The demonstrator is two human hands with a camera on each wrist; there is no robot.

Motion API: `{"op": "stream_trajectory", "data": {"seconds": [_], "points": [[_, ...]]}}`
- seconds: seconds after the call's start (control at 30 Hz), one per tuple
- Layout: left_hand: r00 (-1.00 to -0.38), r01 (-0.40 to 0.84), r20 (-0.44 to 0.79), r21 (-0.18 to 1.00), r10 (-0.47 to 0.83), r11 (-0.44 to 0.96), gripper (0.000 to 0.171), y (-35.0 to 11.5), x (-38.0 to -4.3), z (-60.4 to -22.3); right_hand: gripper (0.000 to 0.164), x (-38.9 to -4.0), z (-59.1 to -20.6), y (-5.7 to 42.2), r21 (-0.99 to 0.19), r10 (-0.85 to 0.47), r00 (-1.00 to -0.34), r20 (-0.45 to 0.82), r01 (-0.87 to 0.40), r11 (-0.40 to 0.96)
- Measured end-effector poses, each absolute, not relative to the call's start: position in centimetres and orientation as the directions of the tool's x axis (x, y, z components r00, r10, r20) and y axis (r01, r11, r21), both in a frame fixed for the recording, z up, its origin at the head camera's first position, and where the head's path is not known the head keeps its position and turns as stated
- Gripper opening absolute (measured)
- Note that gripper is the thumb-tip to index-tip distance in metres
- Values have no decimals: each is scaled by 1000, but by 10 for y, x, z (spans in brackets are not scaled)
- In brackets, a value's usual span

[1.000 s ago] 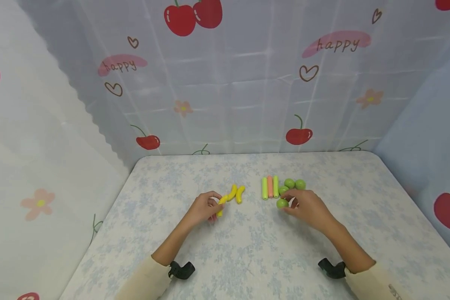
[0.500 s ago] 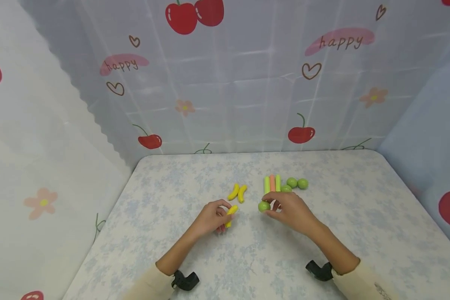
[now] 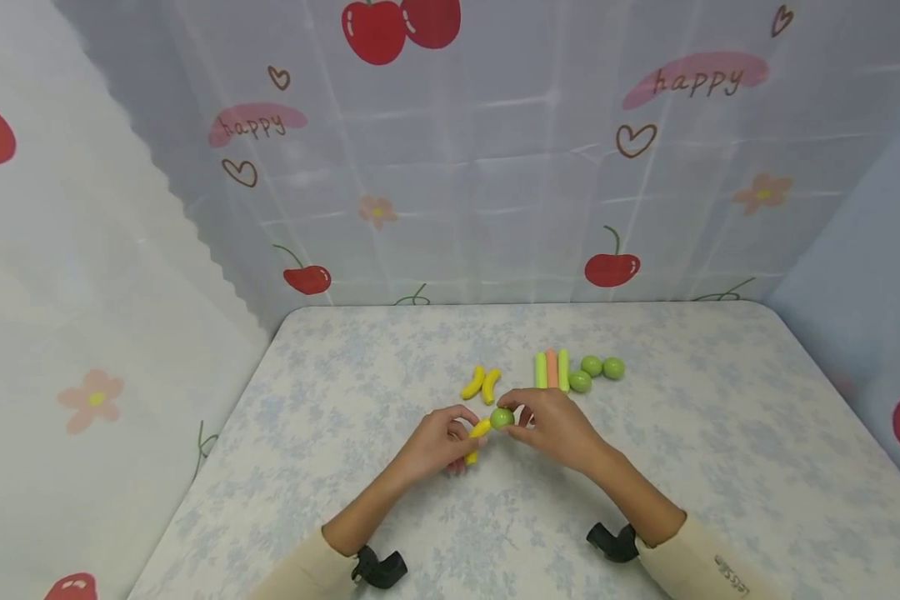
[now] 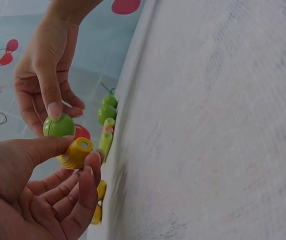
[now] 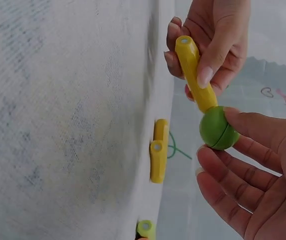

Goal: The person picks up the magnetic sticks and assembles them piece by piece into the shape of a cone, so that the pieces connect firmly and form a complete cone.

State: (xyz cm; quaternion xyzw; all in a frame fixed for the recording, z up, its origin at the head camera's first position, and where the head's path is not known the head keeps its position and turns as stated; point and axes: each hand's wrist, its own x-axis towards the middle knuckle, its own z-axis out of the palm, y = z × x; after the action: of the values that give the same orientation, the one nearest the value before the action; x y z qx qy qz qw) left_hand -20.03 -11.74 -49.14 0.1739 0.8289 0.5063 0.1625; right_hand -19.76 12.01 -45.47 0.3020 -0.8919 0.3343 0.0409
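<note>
My left hand [image 3: 441,442] pinches a yellow curved magnetic rod [image 5: 197,75] between thumb and fingers, a silvery disc showing in its end. In my right hand [image 3: 558,427] a green ball [image 5: 218,129] is held between thumb and fingertips, a seam line across it. The ball meets the rod's far end in the right wrist view. Both hands are close together above the table's middle. Just behind them on the table lie two more yellow curved rods [image 3: 491,386], side by side.
Two light green straight rods [image 3: 541,371] with an orange rod [image 3: 552,369] between them lie beyond the right hand. Beside them sit three green balls [image 3: 581,382]. A printed curtain [image 3: 465,167] hangs behind the patterned table [image 3: 345,367].
The right hand has carried the green ball leftward, away from the other balls, to the yellow rod. The left hand has drawn its rod away from the two lying rods, moving right and nearer.
</note>
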Motion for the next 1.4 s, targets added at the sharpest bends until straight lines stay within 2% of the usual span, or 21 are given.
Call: {"op": "stream_trajectory", "data": {"seconds": [0.23,0.47,0.77,0.9,1.07,1.23,1.4], "points": [[-869,59,-129,931,478,360,28,-117,-202,-497,32,-200,-460,123,-634,-522,-817,244,-542,552],[-787,-95,-180,980,590,172,34,-118,-207,-504,34,-205,-465,128,-700,-552,-807,209,-518,492],[-708,-211,-225,972,669,103,35,-122,-212,-519,29,-213,-464,130,-735,-575,-799,176,-496,463],[-689,-243,-215,968,692,59,32,-123,-215,-523,26,-227,-460,131,-706,-554,-807,204,-513,487],[-669,-270,-219,962,710,42,30,-125,-215,-524,30,-250,-454,125,-601,-554,-807,206,-551,579],[-656,-272,-205,962,727,26,34,-127,-217,-526,34,-268,-454,115,-485,-589,-797,136,-572,662],[-649,-270,-198,963,734,21,38,-126,-218,-527,31,-280,-460,105,-412,-628,-776,58,-592,693]]}}
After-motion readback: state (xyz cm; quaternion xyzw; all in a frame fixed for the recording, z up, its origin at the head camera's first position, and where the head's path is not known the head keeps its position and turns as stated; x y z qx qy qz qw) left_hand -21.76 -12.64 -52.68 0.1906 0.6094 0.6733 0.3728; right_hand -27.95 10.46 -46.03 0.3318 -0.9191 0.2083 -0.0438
